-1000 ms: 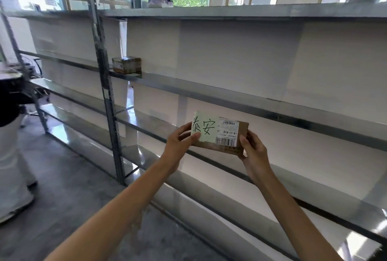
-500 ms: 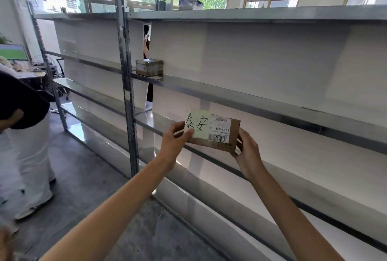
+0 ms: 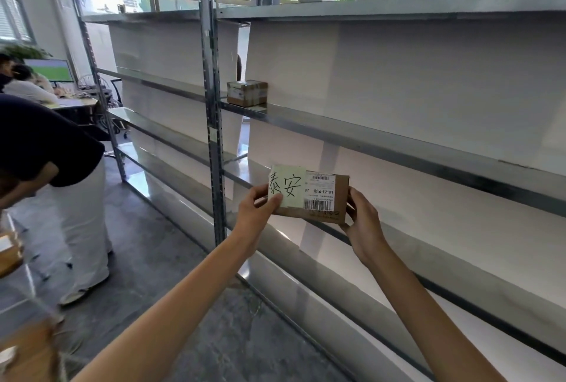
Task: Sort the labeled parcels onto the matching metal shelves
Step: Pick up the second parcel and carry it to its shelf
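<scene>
1. The flat, rectangular cardboard parcel (image 3: 338,210), with a pale handwritten note and a barcode label, is held up just right of the perforated steel upright (image 3: 211,105).
2. The left hand (image 3: 255,213) pinches its left end and the right hand (image 3: 363,222) grips its right end.
3. A small taped carton (image 3: 247,93) sits on a smooth grey metal shelf (image 3: 367,136), just right of the upright.

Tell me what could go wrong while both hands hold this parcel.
1. The left hand and right hand pinch only the ends of the flat brown cardboard parcel; it might slip.
2. No labels show on the grey metal shelves, so a wrong shelf is possible.
3. A person in a dark top bends close on the left.
</scene>
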`<action>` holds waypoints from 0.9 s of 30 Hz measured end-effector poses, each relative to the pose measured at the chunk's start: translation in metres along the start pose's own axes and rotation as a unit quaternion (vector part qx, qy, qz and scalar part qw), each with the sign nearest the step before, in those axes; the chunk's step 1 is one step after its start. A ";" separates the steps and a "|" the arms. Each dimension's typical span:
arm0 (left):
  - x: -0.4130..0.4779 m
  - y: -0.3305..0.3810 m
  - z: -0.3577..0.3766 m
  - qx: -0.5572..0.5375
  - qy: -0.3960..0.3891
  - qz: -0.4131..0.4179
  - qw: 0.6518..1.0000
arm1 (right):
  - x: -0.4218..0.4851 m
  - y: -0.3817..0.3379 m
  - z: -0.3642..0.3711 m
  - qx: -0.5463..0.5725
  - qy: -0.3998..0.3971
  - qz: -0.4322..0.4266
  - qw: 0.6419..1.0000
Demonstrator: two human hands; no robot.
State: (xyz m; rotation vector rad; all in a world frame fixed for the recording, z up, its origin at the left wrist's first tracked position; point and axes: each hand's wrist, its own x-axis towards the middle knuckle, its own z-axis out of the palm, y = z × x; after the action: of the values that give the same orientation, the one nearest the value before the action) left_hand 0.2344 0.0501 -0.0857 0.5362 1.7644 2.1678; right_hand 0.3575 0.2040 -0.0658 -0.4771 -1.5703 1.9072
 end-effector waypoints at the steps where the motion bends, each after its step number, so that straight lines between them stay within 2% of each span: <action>1: 0.003 0.000 -0.002 0.001 0.003 0.000 1.000 | 0.004 0.001 0.002 0.001 -0.005 0.001 1.000; 7: 0.024 0.007 -0.004 -0.012 0.032 -0.003 0.999 | 0.036 0.005 0.012 0.004 -0.041 0.007 0.999; 13: 0.050 0.013 0.005 -0.001 0.048 -0.006 0.999 | 0.080 0.009 0.015 0.000 -0.037 0.018 0.999; 19: 0.081 0.015 0.020 -0.007 0.109 -0.029 0.994 | 0.114 0.014 0.013 -0.005 -0.057 0.016 0.998; 27: 0.106 -0.003 0.007 -0.005 0.110 0.002 0.994 | 0.148 0.024 0.021 -0.032 -0.080 0.008 0.996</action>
State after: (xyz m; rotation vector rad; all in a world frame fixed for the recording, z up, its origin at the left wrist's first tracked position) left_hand 0.1432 0.1045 -0.0765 0.3071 1.8617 2.3131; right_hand 0.2289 0.2831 -0.0686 -0.3723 -1.7389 1.9518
